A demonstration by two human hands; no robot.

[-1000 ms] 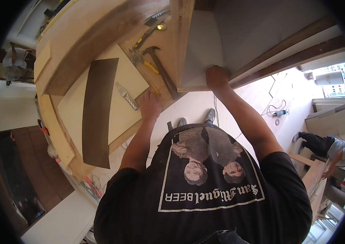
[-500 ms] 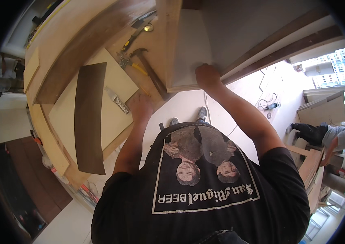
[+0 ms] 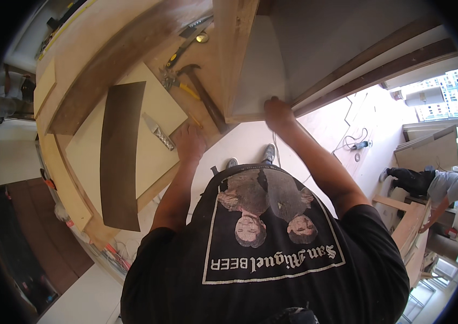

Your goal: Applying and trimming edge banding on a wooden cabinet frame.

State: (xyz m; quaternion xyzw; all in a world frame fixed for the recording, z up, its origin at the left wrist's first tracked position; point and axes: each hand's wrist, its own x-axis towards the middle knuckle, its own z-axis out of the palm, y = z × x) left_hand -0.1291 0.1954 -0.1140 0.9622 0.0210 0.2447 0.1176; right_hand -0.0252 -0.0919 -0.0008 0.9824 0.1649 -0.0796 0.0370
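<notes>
My right hand (image 3: 277, 114) grips the lower corner of a large grey-white panel (image 3: 264, 70) with a light wooden edge (image 3: 232, 48); the panel stands upright on the workbench. My left hand (image 3: 191, 143) rests on the front edge of the wooden workbench (image 3: 131, 32), at the corner of a cream board (image 3: 85, 146). A small yellow pencil-like thing lies at its fingertips, and I cannot tell whether the hand holds it. A hammer (image 3: 201, 93) lies between my two hands, just right of my left hand.
A dark brown laminate strip (image 3: 121, 156) lies across the cream board, with a metal hand tool (image 3: 158, 131) beside it. Yellow-handled pliers (image 3: 177, 83) lie near the hammer head. Another person (image 3: 434, 186) bends over wood pieces at the far right. A cable (image 3: 356, 143) lies on the floor.
My left hand has shifted slightly from beside the hammer toward the cream board's corner. My right hand keeps its grip on the panel's corner.
</notes>
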